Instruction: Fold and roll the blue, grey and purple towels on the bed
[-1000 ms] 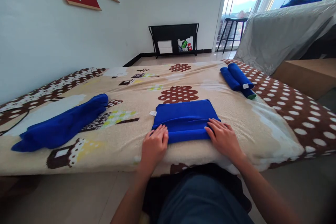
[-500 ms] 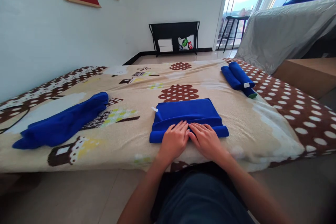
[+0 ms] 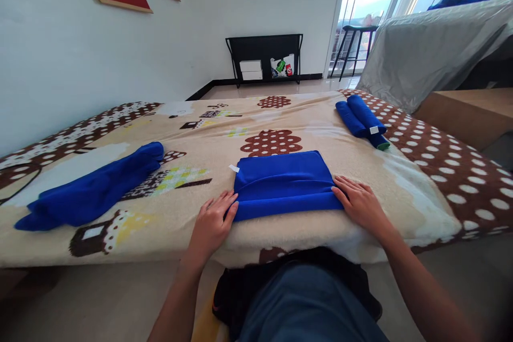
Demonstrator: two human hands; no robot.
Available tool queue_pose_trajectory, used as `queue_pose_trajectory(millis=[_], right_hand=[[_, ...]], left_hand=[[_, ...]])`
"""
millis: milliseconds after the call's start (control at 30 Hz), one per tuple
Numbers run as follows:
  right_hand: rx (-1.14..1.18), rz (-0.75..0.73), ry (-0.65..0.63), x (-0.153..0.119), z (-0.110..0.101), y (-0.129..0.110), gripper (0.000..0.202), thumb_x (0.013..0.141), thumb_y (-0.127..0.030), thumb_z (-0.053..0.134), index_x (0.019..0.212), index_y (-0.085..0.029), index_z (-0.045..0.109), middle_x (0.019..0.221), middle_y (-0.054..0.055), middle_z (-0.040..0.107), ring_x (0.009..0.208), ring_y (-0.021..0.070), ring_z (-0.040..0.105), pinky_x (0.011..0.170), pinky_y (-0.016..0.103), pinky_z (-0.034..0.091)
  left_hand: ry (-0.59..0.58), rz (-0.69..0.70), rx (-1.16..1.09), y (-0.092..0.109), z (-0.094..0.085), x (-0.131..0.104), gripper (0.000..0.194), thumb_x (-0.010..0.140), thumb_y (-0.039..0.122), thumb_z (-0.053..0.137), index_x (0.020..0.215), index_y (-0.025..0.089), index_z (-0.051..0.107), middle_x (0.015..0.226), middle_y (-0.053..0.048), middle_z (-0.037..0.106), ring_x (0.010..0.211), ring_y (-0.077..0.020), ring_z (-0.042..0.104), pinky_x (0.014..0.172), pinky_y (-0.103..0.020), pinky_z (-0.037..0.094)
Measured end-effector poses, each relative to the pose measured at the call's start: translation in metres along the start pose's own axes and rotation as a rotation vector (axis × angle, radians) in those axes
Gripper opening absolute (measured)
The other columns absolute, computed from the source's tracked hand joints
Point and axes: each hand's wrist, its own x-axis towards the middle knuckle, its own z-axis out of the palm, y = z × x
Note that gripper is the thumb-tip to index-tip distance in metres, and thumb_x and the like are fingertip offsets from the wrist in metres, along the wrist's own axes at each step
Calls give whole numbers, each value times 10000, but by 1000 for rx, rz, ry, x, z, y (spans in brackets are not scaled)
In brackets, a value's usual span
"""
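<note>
Grip was unclenched at both ends of a blue cloth [image 3: 282,171].
Left hand [image 3: 214,222], fingers extended, touched the left end of the roll [image 3: 284,206] formed along the cloth's near edge; the right hand [image 3: 360,204], fingers likewise outstretched, touched the right end. Neither was closed around the fabric. The cloth lay near the front of the bedspread [image 3: 192,238], its far portion flat, lightly creased behind the roll, with a white tag [image 3: 233,169] projecting at the far left corner. Well apart to the left lay a bunched blue fabric [image 3: 92,187], elongated and uneven. Toward the far right, near the polka-dot border [image 3: 468,171], two blue rolls [image 3: 356,116] lay side by side, showing a white label [image 3: 374,130]. Beyond the bedspread stood a black rack [image 3: 264,48] holding white boxes [image 3: 251,66].
</note>
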Motion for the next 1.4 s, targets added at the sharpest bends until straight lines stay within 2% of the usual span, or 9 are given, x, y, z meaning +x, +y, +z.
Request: queue_pose_trajectory(millis=[100,233,400,567,667,800,933,1100,1400], right_hand=[[80,50,6,15,0,8,487,1038,-503,341,1311,-216,624,1367,66,616,1302,256,551,1085,465,397],[191,68,-114,64,4,13,405,1006,-421,451,1301,-206,627,1302,86,652,1210,243,606,1036,399,439],[141,162,-215,129,18,18,333,954,-364,539,1192,-159,650,1025,86,726,971,208,672,869,305,481],[50,248,-274,158,31,20,293,945,-399,531,1062,-159,651,1036,128,721,963,245,665,817,314,465],[2,266,-295,164,35,19,307,949,-406,508,1061,-152,639,1071,164,707,997,275,652,824,336,456],[-12,216,-318,168,37,21,262,953,-381,507,1077,-181,623,1057,127,709,986,255,645,812,315,440],[-24,180,-297,169,38,24,246,967,-370,479,1088,-196,603,1043,112,706,980,255,638,783,308,421],[-39,165,-255,167,41,23,276,992,-382,418,1123,-200,579,1032,121,702,968,271,635,761,319,408],[-62,160,-203,163,43,20,309,1005,-394,388,1168,-195,559,1082,136,699,944,284,640,762,338,412]], left_hand=[[54,11,-67,-5,-7,12,372,999,422,437,1142,223,717,1335,-77,665,1294,-261,577,1115,-482,412],[138,-1,-58,-2,-13,57,293,960,368,482,1015,190,708,1214,-92,711,1165,-242,639,1060,-394,458],[-52,-259,154,-13,-1,127,337,944,413,489,1064,144,653,1122,-160,704,1079,-286,657,943,-387,499],[-187,-331,192,-30,17,167,321,923,439,507,906,165,674,993,-169,734,959,-313,689,798,-374,511],[-253,-277,186,-35,18,176,264,920,401,522,860,195,675,959,-116,748,931,-261,690,792,-318,491],[-287,-192,172,-37,16,179,224,935,338,503,889,193,668,1008,-106,742,959,-233,676,818,-290,470],[-281,-143,157,-41,18,178,203,947,302,474,949,203,651,1061,-100,729,996,-228,663,857,-294,459],[-259,-177,143,-45,25,180,265,960,396,461,989,191,627,999,-121,724,917,-237,664,815,-319,472],[-195,-144,75,-42,27,190,179,912,320,515,841,204,630,907,-78,714,862,-214,646,784,-294,455]])
